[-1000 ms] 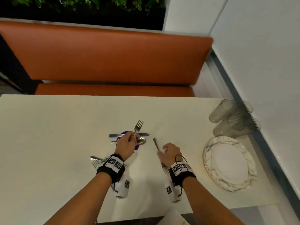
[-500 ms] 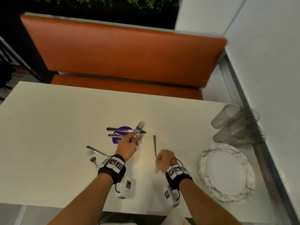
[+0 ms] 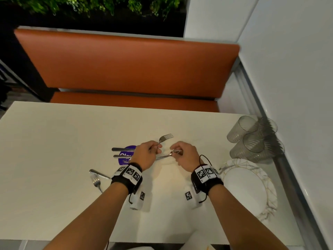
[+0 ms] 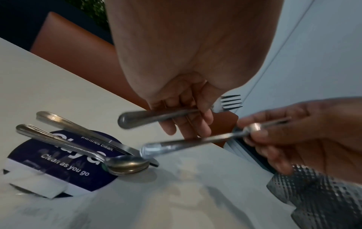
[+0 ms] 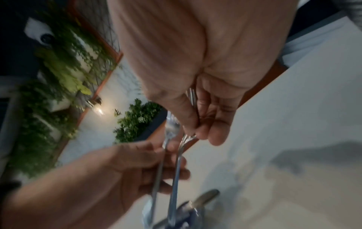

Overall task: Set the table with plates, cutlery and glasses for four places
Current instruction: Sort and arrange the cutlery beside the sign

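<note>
My left hand (image 3: pixel 156 148) grips a fork (image 3: pixel 164 138) by its handle, tines pointing away to the right, just above the cream table (image 3: pixel 54 141). My right hand (image 3: pixel 175 151) pinches a second fork (image 3: pixel 163 156) near its tines; its handle points left and reaches the left hand's fingers. In the left wrist view the first fork (image 4: pixel 154 117) lies above the second fork (image 4: pixel 188 142). A spoon (image 4: pixel 125 164) and a knife (image 4: pixel 78 128) lie side by side on a round purple sticker (image 3: pixel 126 158). Another fork (image 3: pixel 97 183) lies further left.
A stack of marbled plates (image 3: pixel 250 188) sits near the table's right front corner, with several grey tumblers (image 3: pixel 252 141) behind it by the wall. An orange bench (image 3: pixel 126 65) runs along the far side. A grey rail (image 3: pixel 288 177) borders the right edge.
My right hand raised its fork off the table and swung it across to the left hand, handle now pointing left. The left hand kept its fork and rose slightly.
</note>
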### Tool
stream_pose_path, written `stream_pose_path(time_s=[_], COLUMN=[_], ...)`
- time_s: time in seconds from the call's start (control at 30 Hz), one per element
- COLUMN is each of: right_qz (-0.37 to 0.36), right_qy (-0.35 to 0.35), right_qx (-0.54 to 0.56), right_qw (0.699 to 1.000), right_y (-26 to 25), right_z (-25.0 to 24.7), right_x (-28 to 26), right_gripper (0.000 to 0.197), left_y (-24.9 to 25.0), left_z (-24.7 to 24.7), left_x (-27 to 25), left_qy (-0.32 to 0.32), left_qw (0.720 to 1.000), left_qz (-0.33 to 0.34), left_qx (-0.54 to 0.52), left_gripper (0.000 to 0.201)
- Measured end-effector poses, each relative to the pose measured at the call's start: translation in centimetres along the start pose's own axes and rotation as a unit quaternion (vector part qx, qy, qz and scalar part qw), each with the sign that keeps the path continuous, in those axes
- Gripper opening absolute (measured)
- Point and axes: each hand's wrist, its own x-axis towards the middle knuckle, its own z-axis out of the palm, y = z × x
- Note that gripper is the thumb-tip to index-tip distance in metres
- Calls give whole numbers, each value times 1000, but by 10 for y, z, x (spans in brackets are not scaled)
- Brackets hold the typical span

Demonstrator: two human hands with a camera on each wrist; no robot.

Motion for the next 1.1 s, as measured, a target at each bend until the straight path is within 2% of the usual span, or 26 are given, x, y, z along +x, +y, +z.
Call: stream_pose_path(time_s=[0.1,0.2,0.37,0.5,0.67,0.8,0.9,1.1], right_qz=[23,35,61,77,69,59,62,24], right_qy=[59,79,102,133,149,122,108,101], right_qx=[120,161,173,150,116,125,118,64], right_qw=[991,983,978,977,980,983,985,993], right_y=[-19,-29,-31,-28,-25,-36,-50,-74], right_z=[-13,-18,-11,-1,8,15,28,79], right_x=[3,6,8,11,14,19,22,40], right_gripper=[21,16,17,30,42,20,18,7], left_y=[10,18,18,17,13,7,2,-26], left_z=[4,10,10,11,7,-3,-18,-62], left_x=[-3,-10,-16,-15,-21,-20,-22,-26], left_qy=[-53,-88,-99,-101,-110,-105,-93,-66], left_qw=[998,992,984,964,958,956,957,954], left_qz=[-15,-39,-64,-97,-105,-118,-130,-142], left_qx=[-35,-86,-135,-227,-244,-247,-244,-255], left_gripper=[28,29,28,33,33,34,32,26])
